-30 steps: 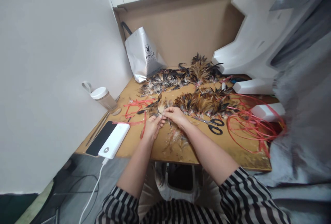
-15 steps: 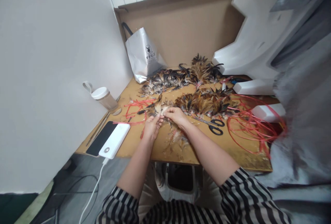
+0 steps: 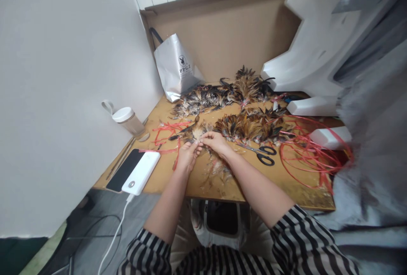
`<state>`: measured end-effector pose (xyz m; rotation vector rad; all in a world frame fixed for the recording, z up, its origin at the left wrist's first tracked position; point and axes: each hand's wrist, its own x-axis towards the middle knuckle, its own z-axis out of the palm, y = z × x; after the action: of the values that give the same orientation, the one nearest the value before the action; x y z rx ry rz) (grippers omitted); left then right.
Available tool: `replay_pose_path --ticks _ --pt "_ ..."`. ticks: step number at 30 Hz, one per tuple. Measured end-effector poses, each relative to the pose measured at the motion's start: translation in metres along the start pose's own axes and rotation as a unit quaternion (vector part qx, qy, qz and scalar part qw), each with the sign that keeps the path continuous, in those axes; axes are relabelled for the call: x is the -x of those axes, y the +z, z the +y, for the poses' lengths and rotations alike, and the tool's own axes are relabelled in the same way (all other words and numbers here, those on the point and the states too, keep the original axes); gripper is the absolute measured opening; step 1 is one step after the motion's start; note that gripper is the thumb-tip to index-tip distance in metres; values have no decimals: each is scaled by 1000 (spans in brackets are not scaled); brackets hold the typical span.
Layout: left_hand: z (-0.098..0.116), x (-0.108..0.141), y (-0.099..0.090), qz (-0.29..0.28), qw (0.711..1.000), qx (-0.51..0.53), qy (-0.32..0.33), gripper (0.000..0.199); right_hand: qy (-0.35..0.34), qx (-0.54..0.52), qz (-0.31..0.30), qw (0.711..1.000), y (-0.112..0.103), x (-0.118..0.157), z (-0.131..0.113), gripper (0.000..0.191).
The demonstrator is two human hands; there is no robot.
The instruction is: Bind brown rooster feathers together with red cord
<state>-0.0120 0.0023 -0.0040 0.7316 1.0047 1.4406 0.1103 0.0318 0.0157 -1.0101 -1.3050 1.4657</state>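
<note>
The fingertips of both hands meet at the quill ends of a small, pale brown tuft of feathers (image 3: 197, 131). My left hand (image 3: 188, 156) pinches it from below, its other fingers curled. From the right, my right hand (image 3: 216, 143) pinches at the same spot, thumb and forefinger pressed together. What lies exactly between the fingertips is too small to make out. Behind the hands runs a row of brown and black feather bundles (image 3: 251, 127). Loose feathers and fluff (image 3: 219, 170) lie on the wooden table (image 3: 190, 186), under and beside my right wrist.
Black-handled scissors (image 3: 263, 154) lie right of my right hand, beside a tangle of red plastic strip (image 3: 313, 156). Short red strips (image 3: 170, 129) are on the left, with a phone (image 3: 124, 169), white power bank (image 3: 141, 173) and cup (image 3: 129, 120). A silver bag (image 3: 174, 67) stands behind.
The fingers have shifted slightly at the tuft, and more of its pale feathers shows above the fingertips. Everything else on the table is unmoved.
</note>
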Motion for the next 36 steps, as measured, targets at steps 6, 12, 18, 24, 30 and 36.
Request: replay_pose_path --ticks 6,12,18,24,30,36 --pt "-1 2 0 -29 999 -24 11 23 11 -29 -19 999 -2 0 -1 24" --pt "0 3 2 -33 999 -37 -10 23 18 -84 -9 996 -2 -2 5 31" --pt "3 6 4 -36 998 -54 -21 24 30 -104 -20 994 -4 -2 5 31" --pt "2 7 5 -50 995 -85 8 22 -11 -14 -26 1000 -5 1 -2 27" --pt "0 6 3 -58 992 -113 14 23 -22 -12 -31 999 -7 0 0 28" --pt "1 9 3 -69 989 -132 10 27 -18 13 -72 997 -12 2 -3 26"
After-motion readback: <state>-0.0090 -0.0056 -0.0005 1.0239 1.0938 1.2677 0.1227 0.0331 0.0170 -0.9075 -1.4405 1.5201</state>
